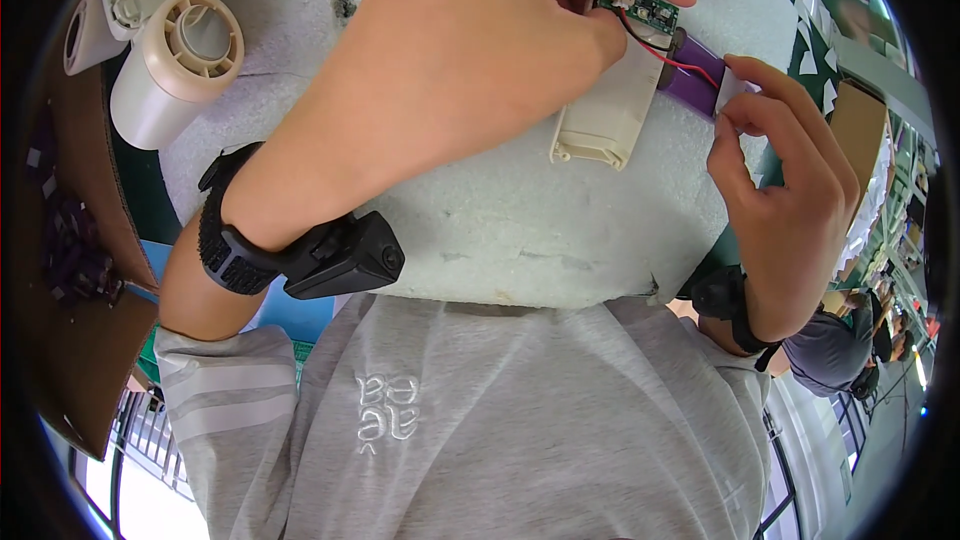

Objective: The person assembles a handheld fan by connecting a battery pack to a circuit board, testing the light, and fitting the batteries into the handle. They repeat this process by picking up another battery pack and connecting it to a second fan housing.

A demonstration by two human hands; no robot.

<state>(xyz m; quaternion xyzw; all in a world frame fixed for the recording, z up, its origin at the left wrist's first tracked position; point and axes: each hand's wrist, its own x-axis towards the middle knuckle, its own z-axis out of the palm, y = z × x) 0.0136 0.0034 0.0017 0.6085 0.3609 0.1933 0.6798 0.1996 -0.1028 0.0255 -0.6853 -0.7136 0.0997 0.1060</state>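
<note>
Left hand: the left hand [535, 25] has thumb and index finger spread around the cream housing [600, 120], gripping its edges; the remaining fingers are partly hidden.
Right hand: the right hand [795, 165] has thumb and fingertips drawn together on a white tab [733, 90] at the end of the purple cell [690, 75].
Housing: long, shallow shell; runs from between the left fingers toward the wearer's body.
Circuit board: green circuit board [650, 10] at the housing, between left thumb and index finger.
Cell: between the left fingers and the right fingertips, just beside the housing.
Wires: red wire [680, 64] and black wire [635, 35], from the board, beside the left thumb, toward the cell.
White cylinder: white cylinder [165, 80], tilted, ringed end up; well left of the left fingers.
Left box: cardboard box [110, 360] containing purple pieces [80, 255], farther left of the left fingers.
Support: white work surface [500, 230], beneath both sets of fingers.
Wrists: black strapped device [345, 255] on the left; black band [745, 315] on the right.
</note>
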